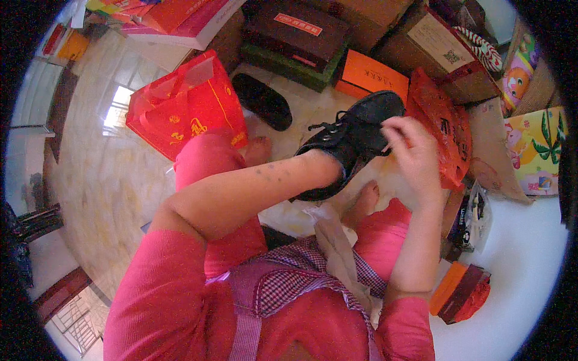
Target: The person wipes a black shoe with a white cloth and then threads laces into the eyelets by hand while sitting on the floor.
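A black lace-up shoe [365, 115] is held up in front of me, its toe pointing to the upper right. My left forearm runs into its ankle opening; my left hand [332, 169] is mostly hidden in the shoe and supports it. The black lace [327, 126] is tied near the collar. At the right side of the shoe's front, my right hand [408, 144] has its fingers bent close to the upper. Whether these fingertips pinch something small is unclear. Crumpled beige paper or cloth [336, 248] lies across my lap on a checked apron [289, 280].
A dark shoe or slipper [262, 101] lies on the tiled floor beside a red gift bag [189, 108]. Beyond stand a dark lidded box [293, 36], an orange shoebox [370, 74] and an open carton [433, 49]. A red plastic bag [442, 131] is at the right.
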The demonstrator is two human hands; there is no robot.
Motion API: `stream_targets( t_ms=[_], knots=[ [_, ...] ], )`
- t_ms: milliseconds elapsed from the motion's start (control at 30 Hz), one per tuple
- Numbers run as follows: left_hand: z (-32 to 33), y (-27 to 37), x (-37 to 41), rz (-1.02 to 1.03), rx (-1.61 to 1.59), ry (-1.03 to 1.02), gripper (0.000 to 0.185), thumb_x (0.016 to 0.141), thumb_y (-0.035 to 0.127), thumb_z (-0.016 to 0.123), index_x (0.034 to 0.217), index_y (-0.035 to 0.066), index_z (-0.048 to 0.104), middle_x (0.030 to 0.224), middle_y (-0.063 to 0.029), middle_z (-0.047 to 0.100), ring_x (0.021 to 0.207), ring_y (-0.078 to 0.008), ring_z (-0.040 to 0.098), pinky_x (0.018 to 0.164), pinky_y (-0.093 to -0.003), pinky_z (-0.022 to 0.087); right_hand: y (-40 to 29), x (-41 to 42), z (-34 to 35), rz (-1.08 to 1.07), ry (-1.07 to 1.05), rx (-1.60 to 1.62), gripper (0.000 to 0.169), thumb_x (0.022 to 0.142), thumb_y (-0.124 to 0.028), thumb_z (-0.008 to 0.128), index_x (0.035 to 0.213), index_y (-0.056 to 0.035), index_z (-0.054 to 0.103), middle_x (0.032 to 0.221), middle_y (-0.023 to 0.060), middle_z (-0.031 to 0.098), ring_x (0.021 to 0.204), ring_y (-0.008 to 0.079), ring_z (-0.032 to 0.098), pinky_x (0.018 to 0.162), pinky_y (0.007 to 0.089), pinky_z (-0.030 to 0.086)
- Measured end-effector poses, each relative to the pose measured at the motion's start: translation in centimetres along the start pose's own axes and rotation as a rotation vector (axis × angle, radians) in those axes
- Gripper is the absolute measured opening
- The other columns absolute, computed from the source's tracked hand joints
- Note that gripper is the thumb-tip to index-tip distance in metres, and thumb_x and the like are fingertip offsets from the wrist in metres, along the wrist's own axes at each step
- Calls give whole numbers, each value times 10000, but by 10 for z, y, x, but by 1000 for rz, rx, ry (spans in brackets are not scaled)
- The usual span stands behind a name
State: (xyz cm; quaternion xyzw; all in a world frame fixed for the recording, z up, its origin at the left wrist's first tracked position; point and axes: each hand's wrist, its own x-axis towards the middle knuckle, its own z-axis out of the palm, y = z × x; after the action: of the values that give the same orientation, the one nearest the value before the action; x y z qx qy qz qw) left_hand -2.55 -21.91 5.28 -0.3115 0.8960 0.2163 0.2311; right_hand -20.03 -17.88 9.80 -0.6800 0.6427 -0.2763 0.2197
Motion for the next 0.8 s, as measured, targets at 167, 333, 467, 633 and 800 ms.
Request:
stream_targets(
  t_ms=[167,333,467,633,800],
  knots=[
    [-4,-2,-1,-13,6,-6,266,782,242,515,959,99,653,1034,-131,624,951,-278,593,849,-385,456,-6,-2,32,145,-218,73,164,777,-98,640,862,-3,537,774,61,523,696,134,508,644,266,432],
    [-6,-4,-6,-24,12,-3,266,782,241,515,958,99,654,1032,-131,625,949,-280,594,846,-386,458,11,2,39,88,-406,196,158,795,-125,608,826,-9,505,773,85,502,718,176,500,657,292,422],
    [-10,-1,-5,-44,14,-1,265,782,240,514,957,98,655,1031,-132,626,946,-281,596,844,-387,460,10,-5,40,70,-337,119,137,789,-125,592,824,-10,526,811,141,556,772,284,559,705,357,448],
    [-13,-1,-6,-68,11,-1,265,782,239,514,956,98,655,1029,-132,626,943,-282,597,841,-389,462,10,-10,41,98,-297,45,134,781,-128,576,808,-3,535,812,165,568,805,319,566,729,386,454],
    [-16,0,-9,-82,17,4,264,782,238,514,954,97,656,1027,-133,627,941,-284,599,838,-390,463,2,-10,48,-44,-217,-370,99,780,-115,567,817,-25,551,730,101,569,661,205,572,602,327,452]
  ],
)
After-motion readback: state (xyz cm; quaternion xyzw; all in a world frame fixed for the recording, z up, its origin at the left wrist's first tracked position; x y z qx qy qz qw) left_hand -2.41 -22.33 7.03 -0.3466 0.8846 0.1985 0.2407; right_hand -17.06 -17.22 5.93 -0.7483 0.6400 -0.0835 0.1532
